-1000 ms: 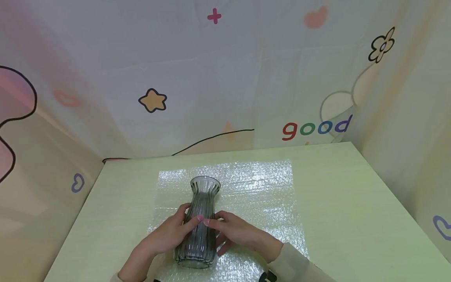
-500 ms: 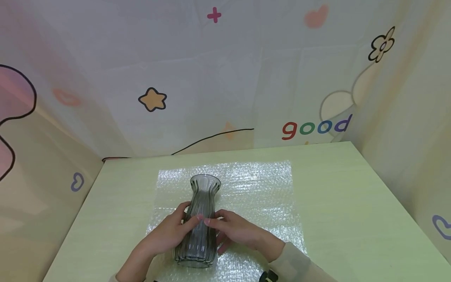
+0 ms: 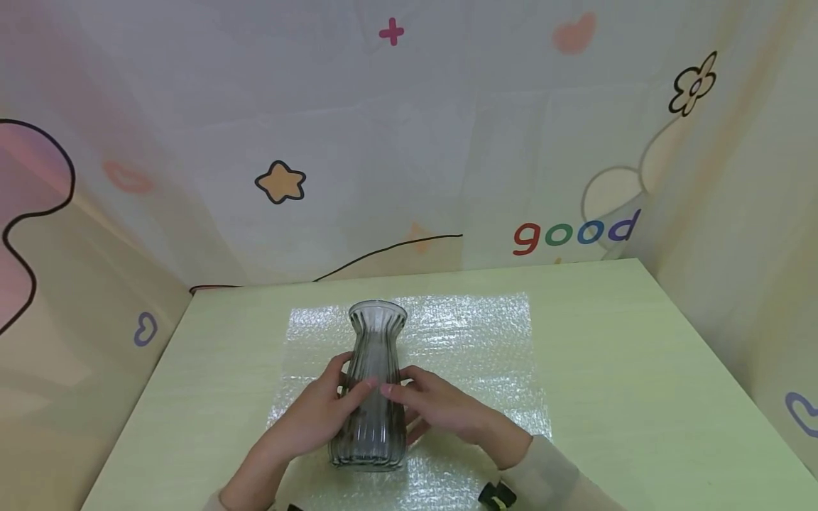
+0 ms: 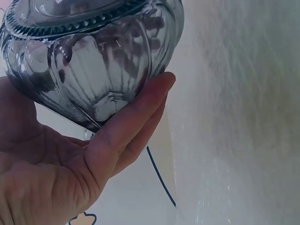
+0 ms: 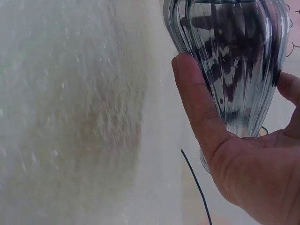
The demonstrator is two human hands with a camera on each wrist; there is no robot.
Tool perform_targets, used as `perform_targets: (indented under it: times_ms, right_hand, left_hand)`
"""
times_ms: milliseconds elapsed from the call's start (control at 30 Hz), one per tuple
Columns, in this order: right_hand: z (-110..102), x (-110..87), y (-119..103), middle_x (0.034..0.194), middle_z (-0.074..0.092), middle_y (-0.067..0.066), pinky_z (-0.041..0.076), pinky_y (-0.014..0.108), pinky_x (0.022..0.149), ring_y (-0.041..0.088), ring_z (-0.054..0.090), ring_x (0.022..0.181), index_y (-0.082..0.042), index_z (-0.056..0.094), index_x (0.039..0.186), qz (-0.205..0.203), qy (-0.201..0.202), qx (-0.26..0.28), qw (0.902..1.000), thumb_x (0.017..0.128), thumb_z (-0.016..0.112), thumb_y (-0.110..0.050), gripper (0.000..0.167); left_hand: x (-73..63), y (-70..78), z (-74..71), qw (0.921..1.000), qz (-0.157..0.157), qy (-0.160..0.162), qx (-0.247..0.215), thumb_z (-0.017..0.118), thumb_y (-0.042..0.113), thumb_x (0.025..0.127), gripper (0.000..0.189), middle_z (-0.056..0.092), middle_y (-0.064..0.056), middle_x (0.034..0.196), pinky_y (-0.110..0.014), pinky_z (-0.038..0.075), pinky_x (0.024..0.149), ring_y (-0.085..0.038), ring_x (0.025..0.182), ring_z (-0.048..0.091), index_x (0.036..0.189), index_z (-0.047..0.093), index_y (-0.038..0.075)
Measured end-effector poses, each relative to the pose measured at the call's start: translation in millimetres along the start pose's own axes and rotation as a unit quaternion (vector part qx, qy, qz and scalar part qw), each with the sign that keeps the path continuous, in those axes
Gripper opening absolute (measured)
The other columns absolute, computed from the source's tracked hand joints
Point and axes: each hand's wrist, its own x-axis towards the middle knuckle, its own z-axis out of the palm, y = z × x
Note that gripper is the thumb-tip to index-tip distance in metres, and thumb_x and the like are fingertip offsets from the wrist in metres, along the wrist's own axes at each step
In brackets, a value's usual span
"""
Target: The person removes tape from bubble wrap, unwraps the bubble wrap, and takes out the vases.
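A grey, see-through ribbed glass vase (image 3: 377, 348) with a flared mouth leans with its mouth toward the back, over the bubble wrap. My left hand (image 3: 316, 411) grips its left side, thumb across the front and fingers behind. From the other side my right hand (image 3: 447, 408) holds it the same way; the two thumbs almost meet at the middle. In the left wrist view the vase's base (image 4: 93, 61) sits above the curved fingers of my left hand (image 4: 84, 154). The right wrist view has the ribbed body (image 5: 229, 61) between thumb and fingers of my right hand (image 5: 248, 164).
Under the vase, a sheet of bubble wrap (image 3: 473, 348) lies flat on the pale green table (image 3: 639, 383). A printed cloth backdrop (image 3: 409, 142) stands along the table's back and both sides.
Both hands have moved the vase slightly right and toward the back, and it stands a little straighter. The grip looks the same, and the bubble wrap has stayed in place.
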Motion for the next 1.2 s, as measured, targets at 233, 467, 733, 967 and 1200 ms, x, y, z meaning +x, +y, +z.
perform_targets:
  times_ms: [233, 467, 733, 967, 1200]
  right_hand:
    - [-10, -5.0, -6, 0.123, 0.066, 0.021, 0.063, 0.046, 0.079, 0.028, 0.074, 0.097, -0.002, 0.044, 0.145, -0.012, 0.011, -0.024, 0.9996, 0.105, 0.057, -0.047, 0.062]
    - [-21, -7.9, -8, 0.124, 0.067, 0.021, 0.062, 0.046, 0.079, 0.026, 0.073, 0.096, -0.002, 0.040, 0.150, -0.011, 0.023, -0.038, 0.9990, 0.105, 0.057, -0.047, 0.066]
    - [-32, -12.9, -14, 0.130, 0.066, 0.022, 0.061, 0.045, 0.078, 0.026, 0.071, 0.100, -0.003, 0.039, 0.151, -0.007, 0.047, -0.065, 0.9968, 0.104, 0.058, -0.047, 0.067]
    - [-45, -18.1, -17, 0.143, 0.060, 0.026, 0.061, 0.043, 0.083, 0.032, 0.067, 0.118, -0.002, 0.036, 0.154, -0.015, 0.054, -0.076, 0.9955, 0.104, 0.060, -0.043, 0.068]
    - [-53, -20.5, -18, 0.148, 0.054, 0.026, 0.061, 0.043, 0.086, 0.034, 0.063, 0.124, -0.005, 0.029, 0.159, -0.016, 0.055, -0.084, 0.9948, 0.102, 0.066, -0.038, 0.076]
  left_hand:
    - [6.1, 9.6, 6.6, 0.9998, 0.011, 0.013, -0.009, 0.061, 0.062, 0.098, 0.084, 0.066, -0.013, 0.125, -0.043, 0.060, 0.083, -0.025, 0.107, 0.069, 0.161, 0.029, 0.018]
    - [10.4, 18.2, 12.8, 0.9995, 0.017, 0.012, -0.022, 0.062, 0.060, 0.098, 0.088, 0.062, -0.016, 0.127, -0.042, 0.061, 0.080, -0.027, 0.101, 0.072, 0.162, 0.023, 0.014]
    - [19.8, 24.4, 22.5, 0.9984, 0.032, 0.005, -0.046, 0.063, 0.060, 0.097, 0.090, 0.058, -0.019, 0.131, -0.045, 0.061, 0.083, -0.030, 0.107, 0.071, 0.162, 0.019, 0.016]
    - [29.0, 29.5, 30.4, 0.9970, 0.050, -0.001, -0.059, 0.064, 0.060, 0.097, 0.091, 0.054, -0.019, 0.137, -0.047, 0.062, 0.084, -0.034, 0.113, 0.069, 0.163, 0.016, 0.019]
    - [34.3, 32.8, 35.3, 0.9957, 0.063, -0.002, -0.068, 0.065, 0.059, 0.097, 0.091, 0.053, -0.018, 0.141, -0.051, 0.060, 0.088, -0.033, 0.116, 0.068, 0.163, 0.015, 0.022]
